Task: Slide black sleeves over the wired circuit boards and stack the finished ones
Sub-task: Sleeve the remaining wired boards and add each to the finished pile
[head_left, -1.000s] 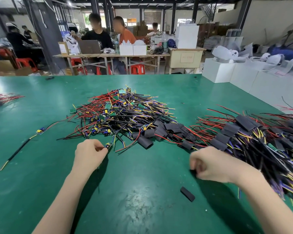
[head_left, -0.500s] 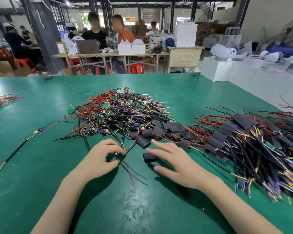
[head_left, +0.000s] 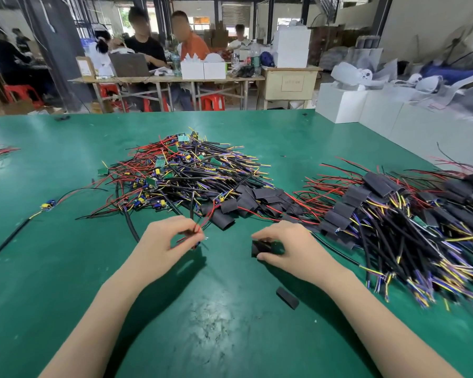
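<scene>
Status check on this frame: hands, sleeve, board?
Left hand pinches wired board's leads. Right hand grips black sleeve. Not yet joined. Nothing between them.

Both bare forearms reach up from the lower edge, the left from about 7 o'clock and the right from about 5 o'clock, converging toward the middle. The left hand (head_left: 166, 242) is palm-down with its fingers curled, thumb and forefinger closed in a pinch grip at its 2 o'clock side. The right hand (head_left: 290, 248) sits near it but apart, at 3 o'clock from it, knuckles up, its curled forefinger and thumb pinching at its 9 o'clock side.
</scene>
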The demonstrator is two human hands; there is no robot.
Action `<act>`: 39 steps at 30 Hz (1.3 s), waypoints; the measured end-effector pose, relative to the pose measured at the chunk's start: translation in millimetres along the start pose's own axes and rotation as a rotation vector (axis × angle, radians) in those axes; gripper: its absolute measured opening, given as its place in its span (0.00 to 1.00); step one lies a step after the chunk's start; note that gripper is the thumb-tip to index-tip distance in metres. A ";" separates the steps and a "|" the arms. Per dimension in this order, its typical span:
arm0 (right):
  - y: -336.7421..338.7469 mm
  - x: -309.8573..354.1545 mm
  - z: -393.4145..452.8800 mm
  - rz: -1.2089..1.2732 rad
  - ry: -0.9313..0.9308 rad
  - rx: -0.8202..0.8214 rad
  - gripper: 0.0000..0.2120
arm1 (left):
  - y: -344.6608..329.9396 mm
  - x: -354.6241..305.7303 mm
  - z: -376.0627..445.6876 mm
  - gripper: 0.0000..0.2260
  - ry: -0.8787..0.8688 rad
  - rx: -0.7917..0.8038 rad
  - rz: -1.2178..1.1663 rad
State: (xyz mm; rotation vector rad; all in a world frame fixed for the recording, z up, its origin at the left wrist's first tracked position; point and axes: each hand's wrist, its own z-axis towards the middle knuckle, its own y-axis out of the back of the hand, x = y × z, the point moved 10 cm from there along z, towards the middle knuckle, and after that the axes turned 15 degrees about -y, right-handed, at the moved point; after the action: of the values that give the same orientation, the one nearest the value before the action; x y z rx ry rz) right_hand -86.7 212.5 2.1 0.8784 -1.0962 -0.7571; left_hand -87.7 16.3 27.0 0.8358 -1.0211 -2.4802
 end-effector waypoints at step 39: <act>40.0 -11.8 -4.3 0.173 -0.091 -0.287 0.12 | -12.1 2.2 -1.9 0.12 0.145 -0.001 -0.139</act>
State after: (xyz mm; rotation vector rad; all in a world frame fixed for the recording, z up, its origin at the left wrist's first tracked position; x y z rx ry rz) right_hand -82.4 242.0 31.7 0.5039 -1.0960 -0.7918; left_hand -89.2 22.6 16.3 1.1042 -0.9408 -2.4889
